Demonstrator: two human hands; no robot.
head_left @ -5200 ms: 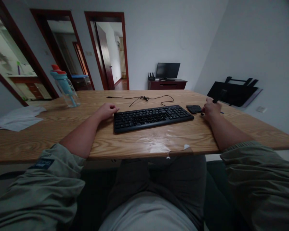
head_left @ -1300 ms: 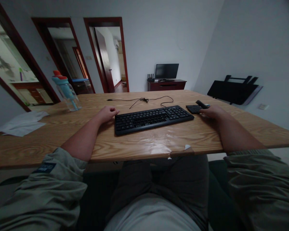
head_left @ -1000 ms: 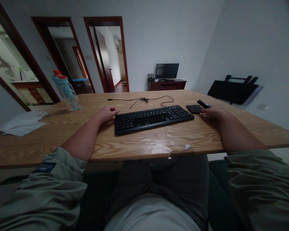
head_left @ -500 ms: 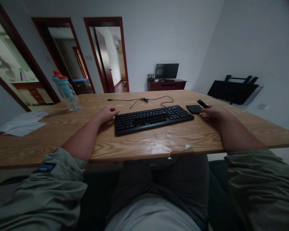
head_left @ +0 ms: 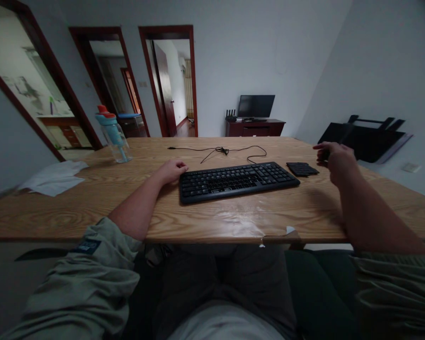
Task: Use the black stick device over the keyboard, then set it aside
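Note:
A black keyboard (head_left: 239, 182) lies slightly slanted on the wooden table. Its lower middle rows look darker and shinier than the rest. At its left end rests my left hand (head_left: 172, 172), fingers curled in and touching the upper left corner. My right hand (head_left: 336, 160) is raised above the table, right of the keyboard, with bent fingers closed around a slim dark object that they mostly hide. Beneath and left of that hand sits a patch of flat black pieces (head_left: 302, 169), close together, apart from the keyboard. They look like keycaps, but are too small to be sure.
The keyboard's thin black cable (head_left: 222, 150) lies loosely bundled behind it. A clear bottle with a red and blue lid (head_left: 115, 134) stands at the left, near crumpled white paper (head_left: 56, 177). Torn tape (head_left: 279, 236) marks the table's front edge.
My right hand has lifted up and away from the black pieces, showing more of them. My left hand stays at the keyboard's left end. The whole view has shifted a little.

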